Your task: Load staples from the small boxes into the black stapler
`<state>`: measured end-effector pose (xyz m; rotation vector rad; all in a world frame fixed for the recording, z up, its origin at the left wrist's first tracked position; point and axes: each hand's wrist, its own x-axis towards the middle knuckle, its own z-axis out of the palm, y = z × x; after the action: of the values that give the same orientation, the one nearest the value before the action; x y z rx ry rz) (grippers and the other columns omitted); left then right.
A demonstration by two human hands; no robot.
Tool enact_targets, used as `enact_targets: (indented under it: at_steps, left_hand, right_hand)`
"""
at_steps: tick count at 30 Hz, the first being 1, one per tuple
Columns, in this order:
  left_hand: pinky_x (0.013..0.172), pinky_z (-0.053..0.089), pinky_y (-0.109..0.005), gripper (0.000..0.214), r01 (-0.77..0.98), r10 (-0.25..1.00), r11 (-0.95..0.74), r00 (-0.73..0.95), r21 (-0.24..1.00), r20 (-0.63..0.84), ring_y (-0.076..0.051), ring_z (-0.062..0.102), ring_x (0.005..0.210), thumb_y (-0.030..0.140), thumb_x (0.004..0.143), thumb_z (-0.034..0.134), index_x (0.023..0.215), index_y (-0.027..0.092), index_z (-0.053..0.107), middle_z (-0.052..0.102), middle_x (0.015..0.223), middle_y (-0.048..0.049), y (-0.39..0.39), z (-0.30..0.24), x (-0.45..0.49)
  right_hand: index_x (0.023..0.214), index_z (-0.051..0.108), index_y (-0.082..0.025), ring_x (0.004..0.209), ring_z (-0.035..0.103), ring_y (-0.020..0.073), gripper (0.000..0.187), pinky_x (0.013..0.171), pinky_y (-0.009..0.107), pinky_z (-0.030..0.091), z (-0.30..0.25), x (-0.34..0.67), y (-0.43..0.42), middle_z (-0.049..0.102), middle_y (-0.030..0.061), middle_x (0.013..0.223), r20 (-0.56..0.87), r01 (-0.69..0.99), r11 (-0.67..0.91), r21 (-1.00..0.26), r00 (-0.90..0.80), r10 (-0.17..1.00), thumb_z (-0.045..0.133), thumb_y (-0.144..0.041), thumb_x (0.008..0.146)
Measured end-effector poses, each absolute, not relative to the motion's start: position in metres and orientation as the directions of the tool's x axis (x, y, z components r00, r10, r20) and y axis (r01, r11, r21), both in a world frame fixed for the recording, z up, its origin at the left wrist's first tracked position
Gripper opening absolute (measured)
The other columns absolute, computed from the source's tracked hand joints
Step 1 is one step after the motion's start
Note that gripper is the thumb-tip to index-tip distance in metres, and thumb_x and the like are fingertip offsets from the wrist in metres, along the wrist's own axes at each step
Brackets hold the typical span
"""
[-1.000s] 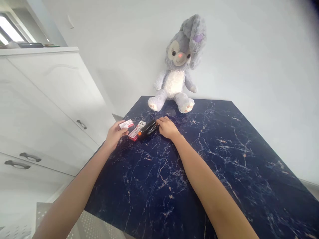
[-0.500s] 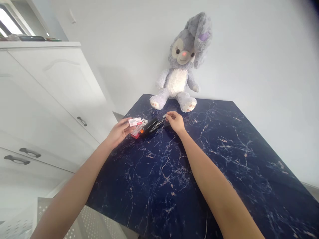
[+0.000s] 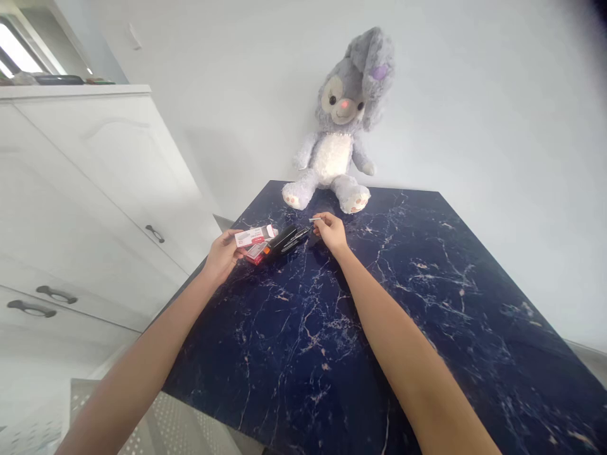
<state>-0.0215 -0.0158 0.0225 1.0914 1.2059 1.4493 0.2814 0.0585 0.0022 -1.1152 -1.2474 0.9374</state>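
I see the left hand [image 3: 220,258] pinching a white box [image 3: 250,236] near a red box [image 3: 255,253]. The right hand [image 3: 332,235] pinches a thin grey strip [image 3: 314,219]. Between the hands, a black stapler [image 3: 283,241] lies on the blue table [image 3: 303,366]. A bunny [image 3: 333,158] sits at the far edge.

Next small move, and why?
Probably lower the pale strip toward the black stapler: the right hand pinches the strip near its metal end, while the left hand is occupied holding the white-and-red box.
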Motion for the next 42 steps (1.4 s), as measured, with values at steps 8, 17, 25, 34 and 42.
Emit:
enact_targets:
  at_steps: [8, 17, 25, 34, 42]
  left_hand:
    - [0.045, 0.041, -0.018, 0.032, -0.083, 0.970, -0.132, -0.218, 0.988, 0.112, -0.010, 0.059, 0.052, 0.030, 0.064, 0.087, 0.079, 0.017, 0.061, 0.071, 0.073, -0.0018, -0.021, 0.024, -0.012]
    - [0.044, 0.042, -0.018, 0.030, -0.083, 0.978, -0.149, -0.163, 0.985, 0.134, -0.011, 0.061, 0.050, 0.025, 0.065, 0.084, 0.082, 0.017, 0.061, 0.070, 0.067, -0.0002, -0.030, 0.030, -0.003]
    - [0.046, 0.047, -0.019, 0.036, -0.222, 0.981, -0.188, -0.082, 0.957, 0.174, -0.010, 0.061, 0.053, 0.028, 0.067, 0.090, 0.080, 0.018, 0.059, 0.070, 0.071, 0.0002, -0.033, 0.031, 0.003]
    - [0.064, 0.058, -0.024, 0.035, -0.358, 0.988, -0.098, 0.074, 0.929, 0.133, -0.016, 0.073, 0.076, 0.029, 0.074, 0.090, 0.098, 0.018, 0.066, 0.077, 0.101, -0.0084, -0.038, 0.032, 0.004]
    - [0.070, 0.060, -0.025, 0.034, -0.372, 0.989, -0.122, 0.035, 0.920, 0.145, -0.017, 0.075, 0.081, 0.025, 0.076, 0.089, 0.100, 0.016, 0.067, 0.078, 0.101, -0.0086, -0.036, 0.031, 0.004]
  right_hand:
    - [0.091, 0.072, -0.019, 0.072, 0.070, 0.0164, 0.021, 0.074, 0.031, 0.058, 0.051, 0.248, 0.036, 0.074, 0.0022, 0.082, 0.299, -0.207, 0.275, -0.939, -0.099, 0.949, 0.071, -0.036, 0.078]
    - [0.093, 0.077, -0.022, 0.080, 0.070, 0.0166, 0.012, 0.083, 0.032, 0.054, 0.097, 0.237, 0.001, 0.077, 0.0010, 0.089, 0.504, 0.321, 0.611, -0.723, -0.360, 0.785, 0.069, -0.029, 0.087]
    - [0.087, 0.078, -0.023, 0.081, 0.064, 0.0155, 0.005, 0.082, 0.031, 0.050, 0.090, 0.225, -0.002, 0.073, 0.0015, 0.091, 0.466, 0.426, 0.582, -0.693, -0.352, 0.812, 0.074, -0.023, 0.084]
    - [0.095, 0.067, -0.018, 0.071, 0.064, 0.0125, 0.034, 0.068, 0.026, 0.057, 0.079, 0.222, 0.005, 0.069, 0.0018, 0.083, -0.014, -0.001, -0.015, -1.000, -0.324, 0.946, 0.087, -0.035, 0.073]
    - [0.094, 0.066, -0.019, 0.073, 0.068, 0.0131, 0.028, 0.075, 0.028, 0.060, 0.080, 0.218, 0.003, 0.073, 0.0026, 0.086, 0.175, -0.111, 0.155, -0.982, -0.201, 0.964, 0.081, -0.039, 0.080]
